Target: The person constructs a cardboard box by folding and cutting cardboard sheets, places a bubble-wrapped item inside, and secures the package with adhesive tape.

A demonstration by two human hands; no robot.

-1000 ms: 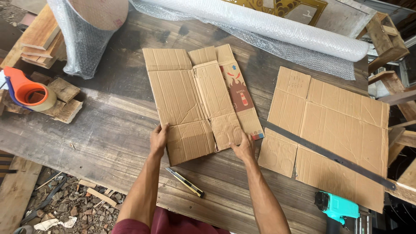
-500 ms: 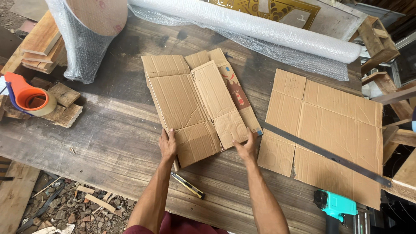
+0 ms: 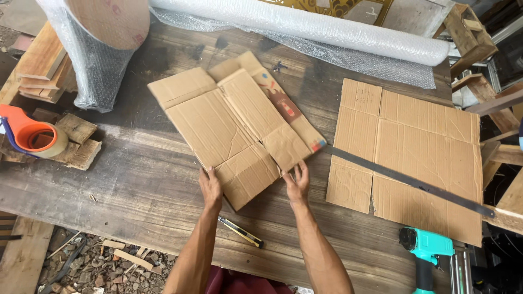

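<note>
Since a second ago, both hands have slid the flattened box and turned it, so its far end now swings leftward and its near corner points at the person.

Head view: the box lies flat on the worktop, left of centre, with its printed strip along the right edge. The left hand rests palm down at the near-left edge of the lowest flap, fingers close together and flat, not pinching. The right hand lies at the near-right edge of that flap, fingers slightly spread, tips on or just at the cardboard; the angle leaves that unclear. Both forearms reach straight out from the near edge, wrists low.

The step in hand looks like squaring the sheet up for marking or cutting. A next move would call for one palm to pin the card while the other fetches a tool. A yellow knife lies on the worktop between the forearms, near. A long metal rule lies slantwise across a second sheet to the right. A tape dispenser sits far left; a bubble-wrap roll lies along the far side.
</note>
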